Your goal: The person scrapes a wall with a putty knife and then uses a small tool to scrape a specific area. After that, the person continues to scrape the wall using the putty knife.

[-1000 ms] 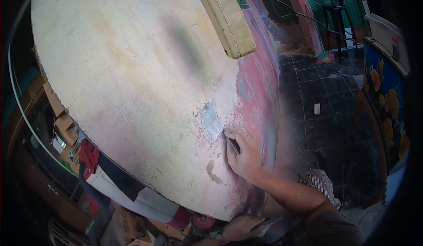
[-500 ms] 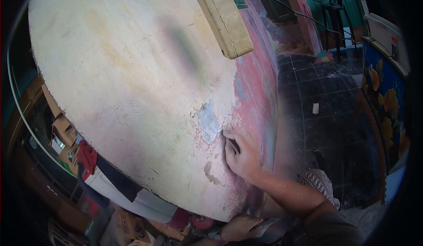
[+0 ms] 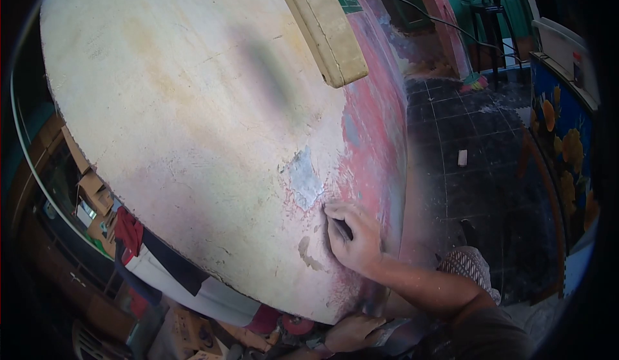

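Note:
In the head view, a worn wall (image 3: pixel 187 134) with cream, pink and red paint fills the middle. My right hand (image 3: pixel 353 236) is against it with fingers curled in a pinch. Anything between the fingertips is too small or hidden to name. Just above the fingertips is a bare grey-blue patch (image 3: pixel 305 180) with ragged paint edges. A smaller brownish chipped spot (image 3: pixel 309 254) lies left of the hand. Low in the view, by the wall's bottom edge, is my left hand (image 3: pixel 351 334). Its fingers are hidden, so its grip does not show.
A cream box (image 3: pixel 322 31) with a black cable (image 3: pixel 412 6) sticks out from the wall above. Dark floor tiles (image 3: pixel 451 192) bear a small pale block (image 3: pixel 462 158). A black stool (image 3: pixel 490 31) and a flower-painted panel (image 3: pixel 564 147) stand right. Cloths (image 3: pixel 129 231) hang left.
My right hand has slid slightly down the wall, away from the grey-blue patch, with its fingers still curled. My left hand has hardly moved.

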Tool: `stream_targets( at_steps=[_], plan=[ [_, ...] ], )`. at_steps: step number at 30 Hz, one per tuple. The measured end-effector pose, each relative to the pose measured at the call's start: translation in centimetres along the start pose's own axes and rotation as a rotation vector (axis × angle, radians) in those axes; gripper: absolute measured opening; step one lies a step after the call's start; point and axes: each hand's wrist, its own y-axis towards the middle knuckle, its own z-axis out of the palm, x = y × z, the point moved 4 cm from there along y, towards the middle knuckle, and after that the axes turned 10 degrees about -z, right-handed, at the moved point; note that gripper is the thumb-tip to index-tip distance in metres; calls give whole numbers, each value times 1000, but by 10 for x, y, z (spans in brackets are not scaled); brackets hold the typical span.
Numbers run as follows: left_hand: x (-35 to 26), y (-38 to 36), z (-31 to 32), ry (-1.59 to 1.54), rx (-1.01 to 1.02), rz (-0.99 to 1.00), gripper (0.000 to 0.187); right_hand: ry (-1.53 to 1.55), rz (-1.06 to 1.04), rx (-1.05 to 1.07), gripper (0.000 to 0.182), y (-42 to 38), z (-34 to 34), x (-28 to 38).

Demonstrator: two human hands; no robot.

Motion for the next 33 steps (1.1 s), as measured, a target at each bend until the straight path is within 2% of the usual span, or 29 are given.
stream_targets(
  at_steps=[1,4,6,7,9,12,18,21,25,27,33],
  plan=[
    [-3,1,-3,-14,-34,14,38,12,49,-13,24,0,1,-6],
    [-9,4,-10,-32,57,-30,38,32,161,-33,26,-4,5,-21],
    [2,0,5,-18,-52,24,39,23,176,-49,26,-5,6,-16],
    [2,-2,5,-10,-107,51,39,12,120,-51,26,-4,7,-9],
    [8,-2,7,8,-73,26,39,-12,8,-48,25,-1,5,5],
    [0,2,0,21,-4,-14,39,-11,6,2,24,3,2,-2],
    [-9,1,-9,-15,9,-7,37,115,279,-56,20,0,4,-12],
    [3,-2,3,-14,-22,-4,37,47,208,-74,14,-7,8,-28],
    [0,-4,1,45,-26,-23,38,-25,150,-52,16,4,5,-18],
    [-20,-1,-32,-48,-17,54,39,-36,154,-19,22,9,3,-19],
    [1,-3,1,-37,-99,49,39,-18,145,-2,24,4,5,-16]
  ],
)
